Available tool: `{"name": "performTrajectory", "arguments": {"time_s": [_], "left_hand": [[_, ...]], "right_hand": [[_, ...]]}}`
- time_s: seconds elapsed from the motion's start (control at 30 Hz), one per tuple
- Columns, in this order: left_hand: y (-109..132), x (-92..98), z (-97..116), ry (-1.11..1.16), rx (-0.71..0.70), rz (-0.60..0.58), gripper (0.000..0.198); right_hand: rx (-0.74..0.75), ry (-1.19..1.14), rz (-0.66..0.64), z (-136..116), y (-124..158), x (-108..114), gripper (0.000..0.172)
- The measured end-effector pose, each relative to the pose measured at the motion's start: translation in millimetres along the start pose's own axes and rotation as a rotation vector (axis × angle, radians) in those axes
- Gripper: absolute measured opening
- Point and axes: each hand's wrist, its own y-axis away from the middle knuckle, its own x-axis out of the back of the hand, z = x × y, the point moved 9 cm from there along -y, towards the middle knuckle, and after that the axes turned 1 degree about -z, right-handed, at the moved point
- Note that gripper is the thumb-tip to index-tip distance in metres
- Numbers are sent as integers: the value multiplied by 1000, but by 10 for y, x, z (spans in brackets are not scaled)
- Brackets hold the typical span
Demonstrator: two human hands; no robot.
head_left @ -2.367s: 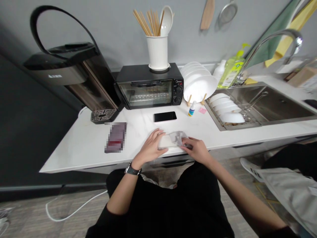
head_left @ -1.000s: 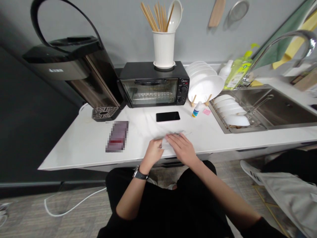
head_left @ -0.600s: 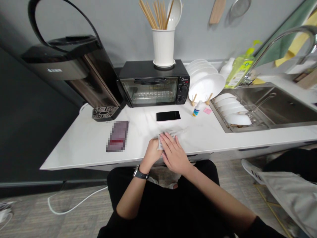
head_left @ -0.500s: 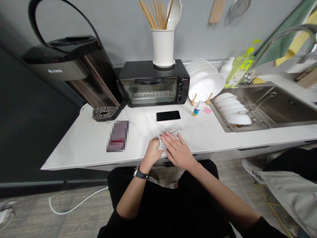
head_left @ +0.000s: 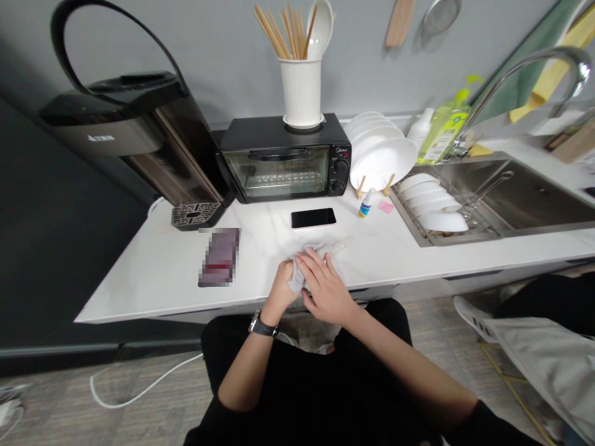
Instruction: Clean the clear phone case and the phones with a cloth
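Observation:
A thin grey-white cloth (head_left: 297, 280) is bunched between my hands just above the counter's front edge. My left hand (head_left: 282, 286), with a dark-strapped watch at the wrist, is closed on the cloth's left side. Over the cloth lies my right hand (head_left: 325, 286), its fingers bent across it and the thumb below, pressing it against the left hand. A clear, pale piece (head_left: 343, 245) sticks out beyond the right fingertips; its kind is too faint to tell. What the cloth covers is hidden.
Behind my hands lie a black-screened phone (head_left: 313, 218), a small spray bottle (head_left: 366, 203) and a pink packet (head_left: 386, 207). A blurred-out purple item (head_left: 220, 257) is on the left. Farther back stand a water dispenser (head_left: 186, 155), toaster oven (head_left: 283, 167), plates (head_left: 383, 161) and sink (head_left: 525, 204).
My right hand has shifted slightly left and toward me over the cloth, its fingers more bent. The cloth has moved a little with it. The camera view has turned slightly.

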Motion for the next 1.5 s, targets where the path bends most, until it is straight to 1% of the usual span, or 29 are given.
{"name": "performTrajectory", "arguments": {"time_s": [0.03, 0.1, 0.13, 0.2, 0.23, 0.27, 0.3, 0.37, 0.4, 0.5, 0.53, 0.57, 0.6, 0.67, 0.77, 0.83, 0.87, 0.9, 0.97, 1.07, 1.13, 1.17, 1.23, 1.27, 1.33, 1.4, 1.43, 1.47, 1.5], "left_hand": [[3, 6, -1, 1, 0, 0, 24], [-2, 12, 17, 2, 5, 7, 22], [-10, 9, 34, 6, 9, 11, 21], [-31, -12, 74, 30, 18, 8, 26], [-42, -28, 92, 48, 23, 1, 27], [-51, -43, 107, 65, 26, -7, 28], [-57, -51, 116, 74, 28, -11, 27], [-55, -42, 120, 57, 20, -3, 26], [-47, -27, 113, 39, 14, 6, 26], [-7, 23, 64, 8, -3, 28, 27], [5, 32, 47, 8, -7, 28, 26], [13, 37, 33, 10, -10, 26, 24], [17, 38, 26, 9, -14, 23, 22], [7, 22, 31, 3, -14, 11, 20], [-30, -15, 60, 25, 9, 2, 25], [-49, -37, 80, 56, 26, -5, 28], [-52, -44, 85, 66, 32, -9, 28], [-50, -44, 86, 65, 33, -11, 28], [-32, -27, 71, 49, 30, -7, 25], [9, 15, 23, 35, 15, 2, 21], [25, 23, -2, 44, 8, -6, 17], [26, 22, -8, 45, 8, -9, 15], [13, 16, -5, 41, 15, -7, 14], [1, 11, 2, 40, 23, -2, 17], [-25, -9, 19, 53, 42, 0, 26], [-44, -44, 37, 83, 56, -19, 31], [-50, -60, 44, 95, 58, -31, 31], [-52, -66, 47, 98, 57, -35, 31], [-51, -60, 45, 90, 55, -29, 30]], "right_hand": [[49, 5, -22, 17, 26, 14, 75], [62, 46, -23, 208, 90, 112, 74], [22, 75, -4, 359, 119, 182, 74], [-123, 135, 51, 667, 163, 321, 75], [-195, 157, 78, 770, 175, 368, 76], [-260, 170, 103, 823, 181, 392, 76], [-314, 172, 127, 823, 178, 394, 77], [-352, 139, 152, 664, 141, 323, 80], [-327, 106, 144, 522, 107, 258, 82], [-114, -11, 36, 52, 11, 47, 82], [-37, -34, -2, -44, 6, 13, 80], [23, -41, -26, -79, 13, 10, 77], [56, -31, -34, -46, 29, 35, 75], [31, 20, -20, 194, 66, 139, 72], [-150, 102, 50, 684, 120, 329, 72], [-259, 121, 107, 841, 147, 391, 74], [-298, 118, 134, 841, 154, 391, 75], [-315, 105, 150, 784, 152, 364, 76], [-275, 56, 141, 534, 120, 255, 77], [-86, -29, 39, 76, 56, 72, 74], [30, -53, -13, -56, 53, 48, 71], [64, -49, -25, -35, 61, 68, 70], [48, -17, -15, 183, 86, 163, 69], [-1, 7, 5, 356, 100, 227, 70], [-146, 56, 64, 727, 138, 359, 73], [-266, 85, 129, 963, 177, 449, 75], [-308, 92, 156, 1002, 189, 465, 77], [-332, 92, 176, 982, 193, 458, 78], [-334, 86, 183, 903, 184, 427, 79]]}}
